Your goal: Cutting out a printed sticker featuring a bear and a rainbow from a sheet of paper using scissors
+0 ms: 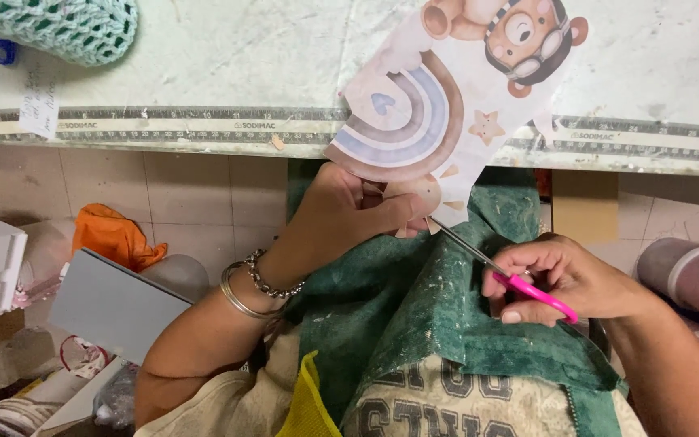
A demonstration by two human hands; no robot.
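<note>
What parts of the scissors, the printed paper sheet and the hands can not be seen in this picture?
Head view:
- Scissors: blade tips hidden under the paper sheet; pink handles partly covered by right hand fingers.
- Paper sheet: top cut off by the upper edge.
- Left hand: fingertips hidden behind the sheet.
- Right forearm: cut off by the right edge.

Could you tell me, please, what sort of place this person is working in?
Probably a home craft workspace: a worn white table edged with measuring tapes, a printed paper sheet of bears and a rainbow being cut with pink-handled scissors, and boxes cluttering the tiled floor.
</note>
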